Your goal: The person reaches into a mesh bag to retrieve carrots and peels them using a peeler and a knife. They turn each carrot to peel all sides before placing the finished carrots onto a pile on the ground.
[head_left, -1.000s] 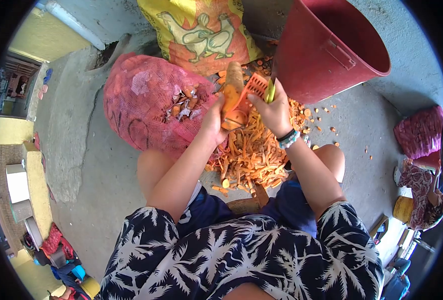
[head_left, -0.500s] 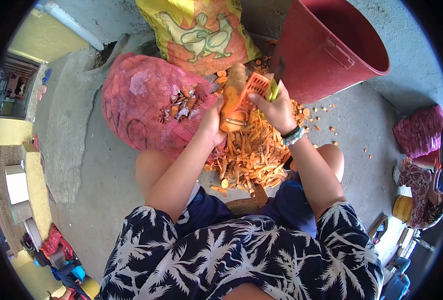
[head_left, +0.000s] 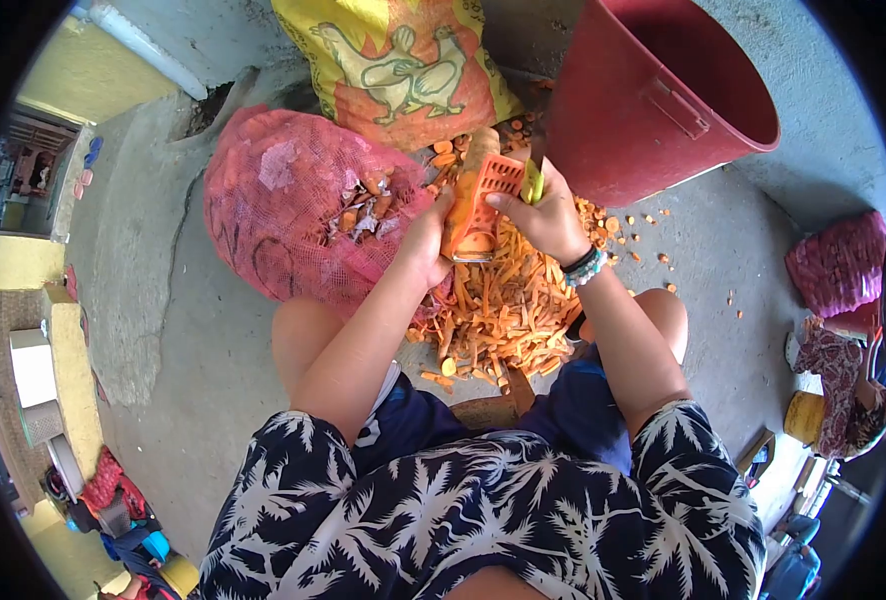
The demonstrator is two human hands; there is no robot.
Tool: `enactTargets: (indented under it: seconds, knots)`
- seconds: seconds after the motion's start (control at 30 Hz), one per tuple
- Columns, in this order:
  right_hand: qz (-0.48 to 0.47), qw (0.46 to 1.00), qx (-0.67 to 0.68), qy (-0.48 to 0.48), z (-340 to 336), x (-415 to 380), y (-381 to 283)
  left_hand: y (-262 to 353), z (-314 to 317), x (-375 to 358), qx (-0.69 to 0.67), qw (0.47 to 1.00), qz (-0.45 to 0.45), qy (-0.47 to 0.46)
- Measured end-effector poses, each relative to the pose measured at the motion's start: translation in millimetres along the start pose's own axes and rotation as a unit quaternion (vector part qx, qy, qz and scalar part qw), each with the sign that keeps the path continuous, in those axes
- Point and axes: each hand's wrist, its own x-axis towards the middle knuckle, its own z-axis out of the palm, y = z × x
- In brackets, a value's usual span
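Orange peeler (head_left: 501,178) in right hand (head_left: 555,218), carrot (head_left: 460,208) in left hand (head_left: 425,243)

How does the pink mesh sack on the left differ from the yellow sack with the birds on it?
The pink mesh sack is loose netting with dark marks; the yellow sack is closely woven, with a large bird print. Orange-brown pieces show in the pink mesh sack, while the yellow sack hides whatever it holds. Both bulge and sit close together.
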Motion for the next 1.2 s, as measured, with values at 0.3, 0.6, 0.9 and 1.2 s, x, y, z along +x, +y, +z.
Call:
enactTargets:
  seconds: [0.3, 0.6, 0.9, 1.2]
  knots:
    - [-0.051, 0.966, 0.004, 0.253, -52, 27, 6, -5, 4, -14, 0.036, 0.999, 0.014, 0.012]
    - [0.031, 0.996, 0.022, 0.081, 0, -8, -5, -6, -16, 5, -0.094, 0.994, 0.017, -0.051]
    - [-0.027, 0.945, 0.125, 0.3, -64, 22, 11, -7, -12, -6, -0.023, 0.995, 0.0, -0.094]
    - [0.097, 0.988, 0.03, 0.119, -2, -14, -7, -3, -11, -3, -0.057, 0.989, 0.032, -0.131]
